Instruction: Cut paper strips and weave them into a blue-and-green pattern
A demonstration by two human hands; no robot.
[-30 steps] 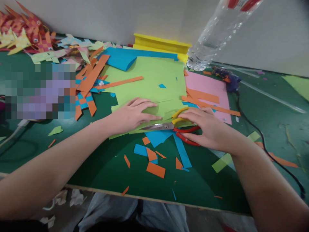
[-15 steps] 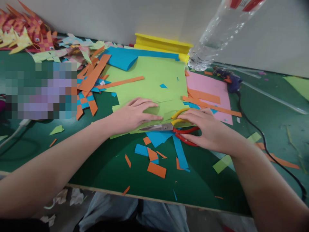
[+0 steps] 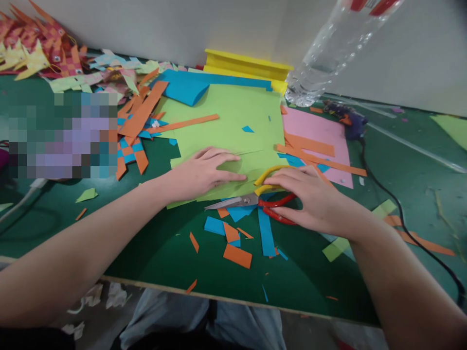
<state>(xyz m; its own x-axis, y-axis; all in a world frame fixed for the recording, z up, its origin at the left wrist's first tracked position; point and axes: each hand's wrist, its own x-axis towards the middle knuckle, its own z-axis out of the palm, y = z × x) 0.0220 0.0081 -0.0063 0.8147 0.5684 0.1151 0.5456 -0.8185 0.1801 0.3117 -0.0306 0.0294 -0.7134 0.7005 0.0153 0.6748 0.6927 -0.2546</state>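
My left hand (image 3: 202, 172) lies flat with fingers stretched out on a folded light green paper sheet (image 3: 233, 129) on the green table (image 3: 160, 253). My right hand (image 3: 310, 199) is closed over the handles of scissors (image 3: 251, 199), one handle yellow, the other red. The blades are shut and point left along the near edge of the green sheet, above blue and orange scraps (image 3: 233, 236).
A clear plastic bottle (image 3: 321, 58) stands at the back right beside a yellow paper stack (image 3: 248, 65). Pink paper (image 3: 314, 131) with orange strips lies to the right, a glue gun (image 3: 346, 119) and its black cord beyond. Woven paper fish (image 3: 44, 53) pile at the back left.
My right hand has drawn the scissors slightly left and toward me, so the blades now lie off the green sheet's edge. The left hand has stayed in place.
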